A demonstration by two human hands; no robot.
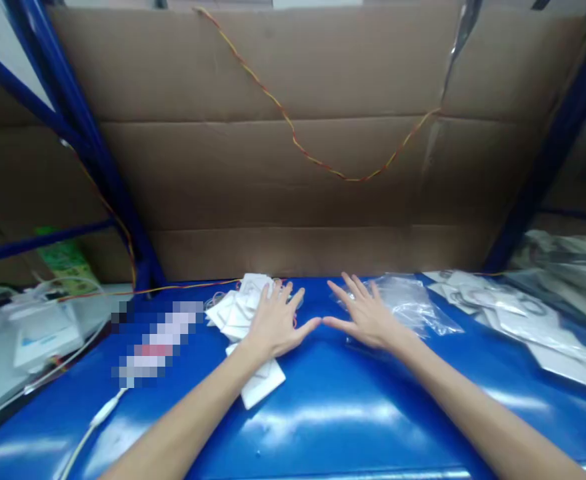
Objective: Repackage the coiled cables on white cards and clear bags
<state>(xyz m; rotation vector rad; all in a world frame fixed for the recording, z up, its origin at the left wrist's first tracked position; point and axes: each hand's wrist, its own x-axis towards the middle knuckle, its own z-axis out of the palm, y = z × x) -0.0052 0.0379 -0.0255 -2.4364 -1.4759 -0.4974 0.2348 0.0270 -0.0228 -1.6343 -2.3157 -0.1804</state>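
My left hand (275, 320), fingers spread, is over a loose pile of white square cards (230, 313) and hides part of it. Thin reddish wires or cords show at the pile's edges. Toward me, below that wrist, lies another white square piece (263, 385). My right hand (365, 313) is spread out flat beside clear plastic bags (407, 303), its fingers over their left edge. The two thumb tips almost meet above the blue surface. Neither hand grips anything.
White packets in clear plastic (517, 313) lie at the right. A partly pixelated strip (163, 340) with a white cable (103, 412) is at the left. A small white box (47, 333) stands further left. Cardboard (293, 200) backs the blue table (343, 427), between blue posts; a twisted red-yellow wire (345, 177) droops across it.
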